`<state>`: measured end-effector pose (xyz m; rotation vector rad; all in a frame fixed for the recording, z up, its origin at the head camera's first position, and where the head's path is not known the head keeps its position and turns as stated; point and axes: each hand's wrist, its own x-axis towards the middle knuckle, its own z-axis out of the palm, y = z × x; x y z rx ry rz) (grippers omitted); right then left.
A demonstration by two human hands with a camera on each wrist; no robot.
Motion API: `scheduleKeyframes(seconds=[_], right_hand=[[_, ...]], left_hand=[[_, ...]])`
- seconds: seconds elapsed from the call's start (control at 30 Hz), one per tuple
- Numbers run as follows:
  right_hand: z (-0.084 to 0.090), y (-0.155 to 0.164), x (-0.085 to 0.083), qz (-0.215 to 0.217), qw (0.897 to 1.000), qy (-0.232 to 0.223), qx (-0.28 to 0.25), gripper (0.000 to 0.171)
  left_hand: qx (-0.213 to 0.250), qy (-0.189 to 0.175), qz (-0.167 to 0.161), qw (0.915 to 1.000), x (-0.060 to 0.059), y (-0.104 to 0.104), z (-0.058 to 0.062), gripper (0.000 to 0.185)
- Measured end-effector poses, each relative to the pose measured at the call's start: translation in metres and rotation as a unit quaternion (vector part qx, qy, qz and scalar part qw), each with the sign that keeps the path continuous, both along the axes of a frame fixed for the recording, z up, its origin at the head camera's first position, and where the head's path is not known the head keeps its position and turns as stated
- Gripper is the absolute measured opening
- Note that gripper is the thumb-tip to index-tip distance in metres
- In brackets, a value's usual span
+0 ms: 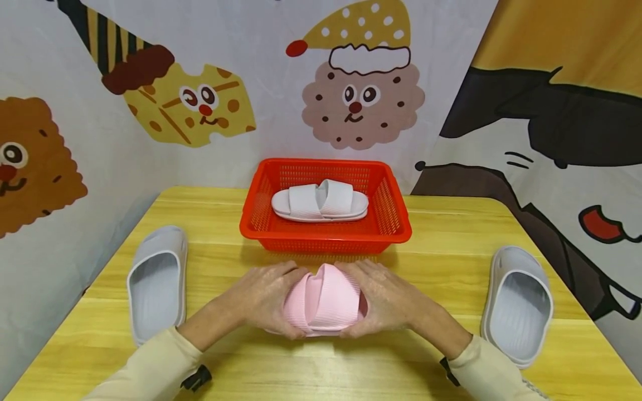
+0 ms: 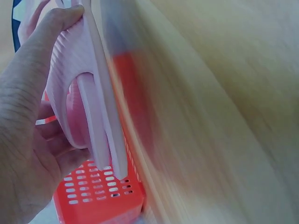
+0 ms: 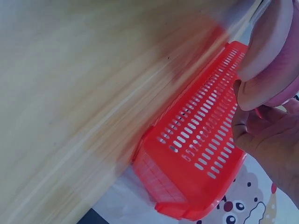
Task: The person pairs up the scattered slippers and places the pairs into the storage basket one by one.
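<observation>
A pair of pink slippers [image 1: 333, 303], one nested into the other, is held between both hands in front of the red basket [image 1: 326, 239]. My left hand [image 1: 263, 298] grips their left end, thumb on the near side and fingers behind. My right hand [image 1: 391, 301] grips the right end in the same way. The left wrist view shows the two pink soles [image 2: 105, 107] lying against each other, raised off the tabletop. In the basket lies a pair of white slippers [image 1: 337, 200], also nested together.
Grey clogs stand apart on the wooden table [image 1: 321, 367]: the left clog [image 1: 157, 289] near the left edge, the right clog [image 1: 519, 312] near the right edge. A cartoon-printed cloth [image 1: 281, 133] hangs behind the table.
</observation>
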<state>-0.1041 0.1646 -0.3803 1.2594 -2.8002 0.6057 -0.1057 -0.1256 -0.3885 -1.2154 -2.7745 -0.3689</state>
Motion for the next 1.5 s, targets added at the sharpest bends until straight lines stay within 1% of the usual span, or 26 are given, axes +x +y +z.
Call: scheduleKeyframes(seconds=[0.23, 0.53, 0.8, 0.93, 1.07, 1.17, 1.33, 1.4, 1.5], right_hand=[[-0.004, -0.003, 0.000, 0.001, 1.000, 0.005, -0.008, 0.108], [-0.003, -0.002, 0.000, 0.007, 1.000, 0.018, -0.001, 0.107], [0.004, 0.004, 0.002, -0.003, 1.000, 0.012, 0.023, 0.112], [0.003, 0.004, 0.004, -0.010, 1.000, -0.002, 0.026, 0.113], [-0.001, 0.005, 0.007, -0.009, 1.000, -0.011, 0.021, 0.112], [-0.002, 0.005, 0.007, -0.002, 1.000, -0.005, 0.015, 0.113], [0.001, 0.005, 0.004, 0.012, 1.000, 0.017, 0.013, 0.116], [0.004, 0.005, 0.002, 0.009, 1.000, 0.020, 0.014, 0.114], [0.009, 0.008, -0.001, 0.003, 1.000, 0.027, 0.001, 0.100]], left_hand=[[-0.007, 0.002, -0.005, 1.0000, -0.001, 0.004, -0.001, 0.103], [0.005, -0.007, 0.004, 1.0000, 0.000, 0.005, -0.006, 0.103], [0.029, -0.012, 0.011, 0.9995, 0.001, 0.003, -0.003, 0.102], [0.023, -0.014, 0.014, 0.9995, 0.003, 0.002, -0.002, 0.101], [0.009, -0.028, 0.022, 0.9993, 0.006, 0.001, -0.003, 0.101], [0.006, -0.037, 0.028, 0.9989, 0.007, 0.001, -0.003, 0.103], [0.011, -0.038, 0.029, 0.9988, 0.007, 0.001, -0.002, 0.103], [0.011, -0.038, 0.031, 0.9987, 0.007, -0.001, -0.002, 0.103], [0.011, -0.037, 0.039, 0.9985, 0.007, -0.003, -0.003, 0.104]])
